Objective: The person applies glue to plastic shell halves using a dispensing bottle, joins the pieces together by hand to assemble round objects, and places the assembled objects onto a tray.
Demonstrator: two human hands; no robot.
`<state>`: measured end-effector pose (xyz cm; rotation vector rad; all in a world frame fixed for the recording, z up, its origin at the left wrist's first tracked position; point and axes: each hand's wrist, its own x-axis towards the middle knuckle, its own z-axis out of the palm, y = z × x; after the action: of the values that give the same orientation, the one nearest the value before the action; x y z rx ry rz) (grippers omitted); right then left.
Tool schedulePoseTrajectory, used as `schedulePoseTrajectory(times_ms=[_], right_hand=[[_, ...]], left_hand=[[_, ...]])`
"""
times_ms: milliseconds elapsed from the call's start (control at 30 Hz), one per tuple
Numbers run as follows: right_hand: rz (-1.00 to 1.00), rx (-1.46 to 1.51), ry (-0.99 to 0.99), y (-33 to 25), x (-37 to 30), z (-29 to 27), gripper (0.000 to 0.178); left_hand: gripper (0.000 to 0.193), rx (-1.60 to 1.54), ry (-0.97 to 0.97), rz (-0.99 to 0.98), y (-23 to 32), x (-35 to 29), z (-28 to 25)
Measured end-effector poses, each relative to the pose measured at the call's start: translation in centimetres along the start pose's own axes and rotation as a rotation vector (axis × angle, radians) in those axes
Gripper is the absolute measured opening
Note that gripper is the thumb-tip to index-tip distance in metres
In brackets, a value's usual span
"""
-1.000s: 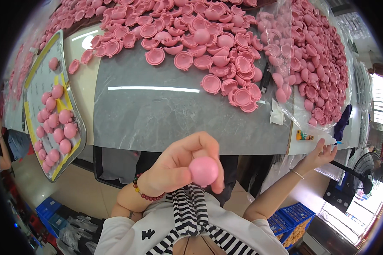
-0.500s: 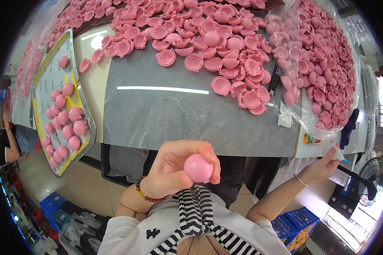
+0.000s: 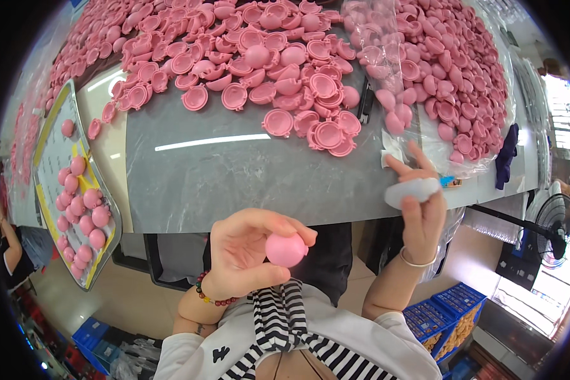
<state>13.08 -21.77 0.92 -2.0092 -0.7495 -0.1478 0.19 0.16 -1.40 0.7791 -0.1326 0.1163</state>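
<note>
In front of my chest, a smooth pink plastic ball (image 3: 286, 250) is pinched between the thumb and fingers of my left hand (image 3: 234, 253). A small nub shows on the ball's right side. My right hand (image 3: 422, 221), off to the right near the table edge, grips a whitish squeeze bottle (image 3: 411, 192) with a blue tip (image 3: 448, 180) pointing right. Two of its fingers stretch out beyond the bottle. Hollow pink half shells (image 3: 234, 96) lie heaped across the far part of the grey tabletop (image 3: 196, 183).
At the left, a metal-rimmed tray (image 3: 110, 250) carries several closed pink balls. A clear plastic bag (image 3: 392, 57) of pink shells lies at the far right, by a black pen-like tool (image 3: 365, 100) and white tissue (image 3: 391, 147). A black fan (image 3: 554, 221) stands beyond.
My right hand has come in from the far right toward the middle with the squeeze bottle. The ball in my left hand has turned slightly. My view has shifted to the right.
</note>
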Motion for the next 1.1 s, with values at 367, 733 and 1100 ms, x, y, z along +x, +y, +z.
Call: schedulePoseTrajectory(times_ms=[367, 733, 1100], right_hand=[[0.046, -0.333, -0.135, -2.9, -2.1, 1.9, 0.022], [-0.075, 0.004, -0.048, -2.3, -2.6, 4.0, 0.023], [0.087, 0.634, 0.090, -4.1, -3.3, 4.8, 0.036]], left_hand=[[0.042, 0.285, 0.075, 0.178, -0.3, 0.5, 0.6], [0.043, 0.482, 0.082, 0.307, -0.8, 0.7, 0.8], [0.040, 0.876, 0.123, 0.420, -0.6, 1.3, 1.0]])
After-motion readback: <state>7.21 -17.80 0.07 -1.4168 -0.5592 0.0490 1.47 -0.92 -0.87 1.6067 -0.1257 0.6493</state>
